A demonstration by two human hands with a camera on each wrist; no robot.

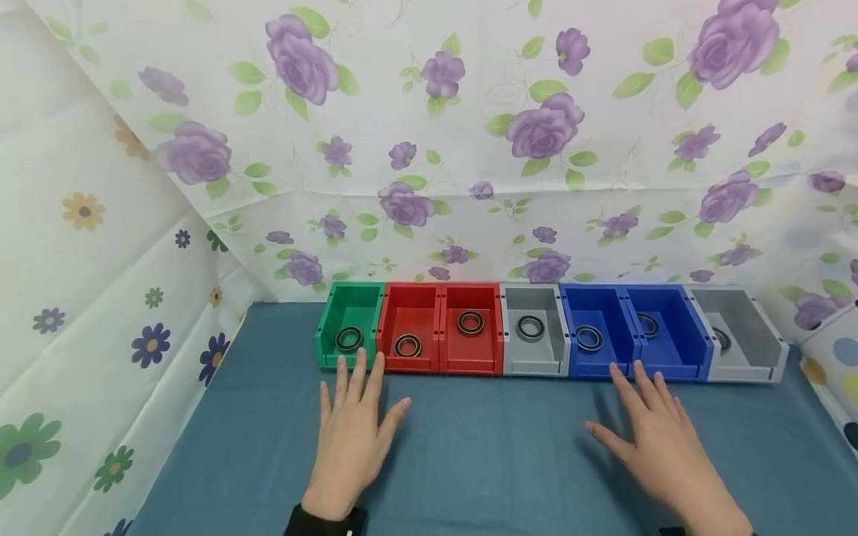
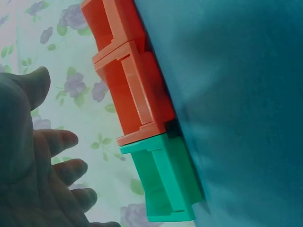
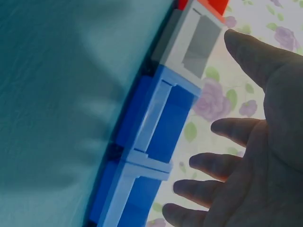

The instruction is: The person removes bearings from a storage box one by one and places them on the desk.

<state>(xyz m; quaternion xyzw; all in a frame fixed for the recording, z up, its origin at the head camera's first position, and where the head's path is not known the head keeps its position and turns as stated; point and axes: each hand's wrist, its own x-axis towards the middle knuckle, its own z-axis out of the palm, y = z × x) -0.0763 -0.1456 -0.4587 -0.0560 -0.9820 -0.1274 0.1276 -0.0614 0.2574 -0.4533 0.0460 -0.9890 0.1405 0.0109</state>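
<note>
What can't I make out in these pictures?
Head: part of the ring in the far-right gray bin, hidden by the bin's left side.
Head: any markings on that ring, too small.
Left wrist: most of the left hand's little finger, cut off by the bottom edge.
Right wrist: most of the red bin, cut off by the top edge.

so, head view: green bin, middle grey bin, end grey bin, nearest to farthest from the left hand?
1. Green bin: just ahead of the left hand.
2. Middle grey bin: off to the right.
3. End grey bin: farthest right.
</note>
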